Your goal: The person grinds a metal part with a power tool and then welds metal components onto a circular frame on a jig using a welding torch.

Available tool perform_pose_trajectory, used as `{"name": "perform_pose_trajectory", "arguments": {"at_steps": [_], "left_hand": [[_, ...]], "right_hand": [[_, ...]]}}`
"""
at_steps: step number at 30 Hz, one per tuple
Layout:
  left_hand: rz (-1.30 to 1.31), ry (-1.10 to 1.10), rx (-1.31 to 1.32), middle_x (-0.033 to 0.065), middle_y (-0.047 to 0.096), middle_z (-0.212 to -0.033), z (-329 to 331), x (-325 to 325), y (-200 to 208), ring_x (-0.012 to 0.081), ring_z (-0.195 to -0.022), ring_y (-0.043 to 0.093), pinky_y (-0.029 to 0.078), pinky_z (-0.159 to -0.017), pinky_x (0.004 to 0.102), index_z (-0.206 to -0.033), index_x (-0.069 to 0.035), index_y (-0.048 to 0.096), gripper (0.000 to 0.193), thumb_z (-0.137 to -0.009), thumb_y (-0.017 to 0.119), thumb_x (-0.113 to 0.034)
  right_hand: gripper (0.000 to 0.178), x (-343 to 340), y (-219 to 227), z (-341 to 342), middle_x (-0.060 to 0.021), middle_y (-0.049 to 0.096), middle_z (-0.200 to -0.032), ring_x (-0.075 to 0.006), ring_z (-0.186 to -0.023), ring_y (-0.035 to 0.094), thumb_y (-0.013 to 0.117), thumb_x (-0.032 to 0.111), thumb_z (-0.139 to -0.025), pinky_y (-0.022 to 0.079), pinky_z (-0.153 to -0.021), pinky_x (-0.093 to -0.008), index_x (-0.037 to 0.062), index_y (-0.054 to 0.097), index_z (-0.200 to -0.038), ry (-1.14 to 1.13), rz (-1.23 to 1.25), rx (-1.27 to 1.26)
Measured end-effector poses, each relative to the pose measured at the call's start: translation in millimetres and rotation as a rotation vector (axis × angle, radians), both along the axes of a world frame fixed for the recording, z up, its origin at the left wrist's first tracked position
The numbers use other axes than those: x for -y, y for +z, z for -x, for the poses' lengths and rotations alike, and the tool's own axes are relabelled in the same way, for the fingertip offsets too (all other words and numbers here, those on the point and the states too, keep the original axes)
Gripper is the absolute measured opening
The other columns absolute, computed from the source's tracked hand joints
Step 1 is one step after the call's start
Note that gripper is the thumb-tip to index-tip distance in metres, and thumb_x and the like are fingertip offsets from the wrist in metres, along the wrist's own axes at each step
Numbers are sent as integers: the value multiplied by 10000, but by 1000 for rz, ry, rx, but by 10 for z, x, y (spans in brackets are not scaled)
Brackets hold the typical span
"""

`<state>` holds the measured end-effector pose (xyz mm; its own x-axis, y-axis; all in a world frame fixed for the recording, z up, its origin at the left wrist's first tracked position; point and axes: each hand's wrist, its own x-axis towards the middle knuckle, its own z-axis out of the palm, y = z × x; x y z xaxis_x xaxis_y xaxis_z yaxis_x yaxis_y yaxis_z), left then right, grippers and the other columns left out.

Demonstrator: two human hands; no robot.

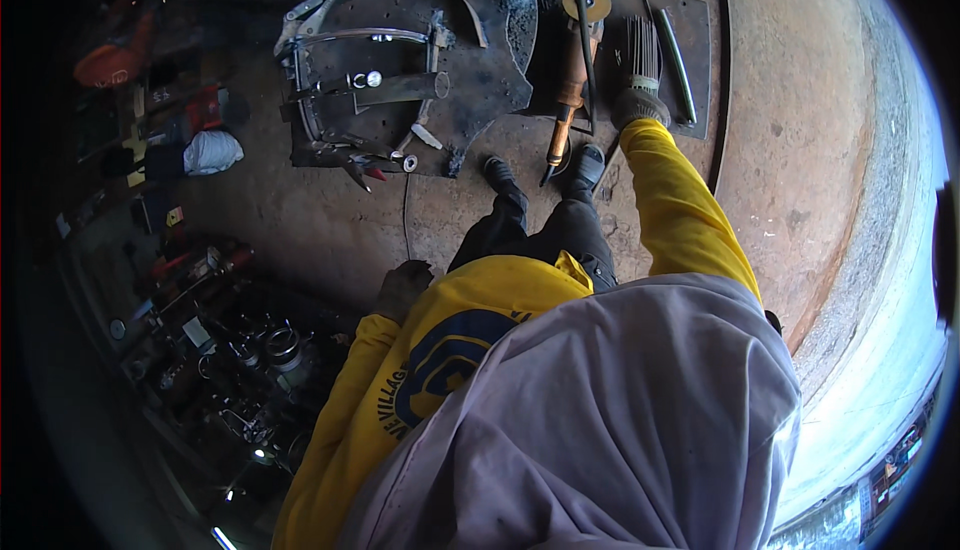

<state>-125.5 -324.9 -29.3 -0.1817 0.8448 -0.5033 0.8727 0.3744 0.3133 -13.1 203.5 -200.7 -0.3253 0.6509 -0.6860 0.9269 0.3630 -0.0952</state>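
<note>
My right hand (639,107), in a grey glove, reaches forward to a steel plate (698,25) and closes round the near end of a bundle of thin rods (643,45); its fingers are only partly seen. Just left of it lies an orange angle grinder (572,75) with a yellowish disc (587,2), and a dark cable (583,25) runs over it. A shiny metal tube (678,65) is to the right of the rods. Down by my left side hangs my left hand (404,288), dark-gloved, its fingers too dark to make out.
Ahead to the left, a bent metal frame (365,34) with a pipe piece (400,88) lies on a dark metal sheet (478,70), with locking pliers (320,0) at its corner. Machine parts (283,345) crowd the left. A person's light-clothed part (212,152) shows farther left.
</note>
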Motion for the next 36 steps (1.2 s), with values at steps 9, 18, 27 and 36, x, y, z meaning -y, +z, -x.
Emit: {"name": "perform_pose_trajectory", "arguments": {"at_steps": [9, 18, 27, 36], "left_hand": [[70, 259, 124, 155, 632, -1022, -219, -132, 175, 345, -874, 655, 557, -711, 441, -908, -68, 643, 243, -791, 619, -280], [114, 279, 142, 160, 638, -995, -288, 166, 17, 335, -912, 648, 545, -769, 431, -932, -73, 657, 262, -812, 605, -300], [168, 286, 146, 172, 643, -1042, -409, 182, -101, 357, -925, 647, 543, -775, 436, -937, -55, 648, 266, -837, 588, -294], [-17, 75, 100, 165, 650, -1076, 43, 523, -401, 341, -950, 649, 545, -785, 440, -936, -55, 641, 238, -814, 604, -256]], "right_hand": [[301, 55, 169, -120, -191, 676, -1140, -347, -1105, 640, 535, 231, -901, 518, -909, -434, 89, 713, -1098, -54, 17, -5], [347, 141, 187, -165, -224, 666, -1132, -364, -1100, 634, 513, 264, -886, 502, -934, -444, 66, 707, -1094, 2, 35, -11], [395, 441, 654, -328, -268, 637, -1156, -390, -1119, 614, 533, 292, -867, 485, -957, -445, 25, 686, -1113, 35, 203, 17], [471, 562, 334, -376, -254, 642, -1150, -373, -1095, 629, 584, 419, -872, 510, -910, -453, 50, 672, -1151, -172, 38, -3]]}}
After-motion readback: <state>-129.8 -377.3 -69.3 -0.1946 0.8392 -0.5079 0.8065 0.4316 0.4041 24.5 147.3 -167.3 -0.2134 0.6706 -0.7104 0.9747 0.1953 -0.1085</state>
